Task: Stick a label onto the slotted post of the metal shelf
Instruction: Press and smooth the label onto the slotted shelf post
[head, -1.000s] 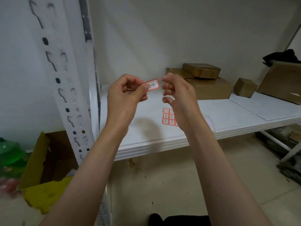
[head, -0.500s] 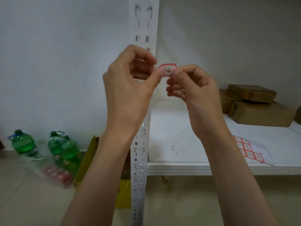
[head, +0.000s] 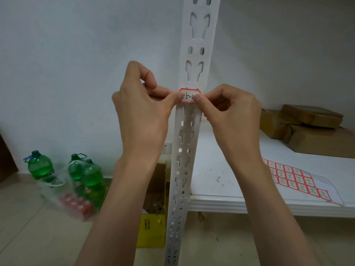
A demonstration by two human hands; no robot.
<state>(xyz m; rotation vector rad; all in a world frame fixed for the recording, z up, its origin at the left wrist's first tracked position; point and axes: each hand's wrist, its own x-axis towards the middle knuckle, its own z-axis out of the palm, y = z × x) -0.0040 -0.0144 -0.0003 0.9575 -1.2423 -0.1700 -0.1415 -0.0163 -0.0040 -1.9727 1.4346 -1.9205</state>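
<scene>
Red-edged label (head: pixel 189 96) lay across post (head: pixel 192 116); left hand (head: pixel 142 112) pinched nine-o'clock end, right hand (head: pixel 228 112) three-o'clock end. Advised: level it, press flat between slots.

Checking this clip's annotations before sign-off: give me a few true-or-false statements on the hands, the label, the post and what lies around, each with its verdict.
1. The small red-bordered white label sits across the front of the white slotted metal post. True.
2. Only the left hand touches the label. False: the right hand pinches its other end.
3. The sheet of red-bordered labels lies on the white shelf board. True.
4. The green plastic bottles stand on the shelf. False: they stand on the floor, left of the post.
5. Brown cardboard boxes sit at the shelf's right. True.
</scene>
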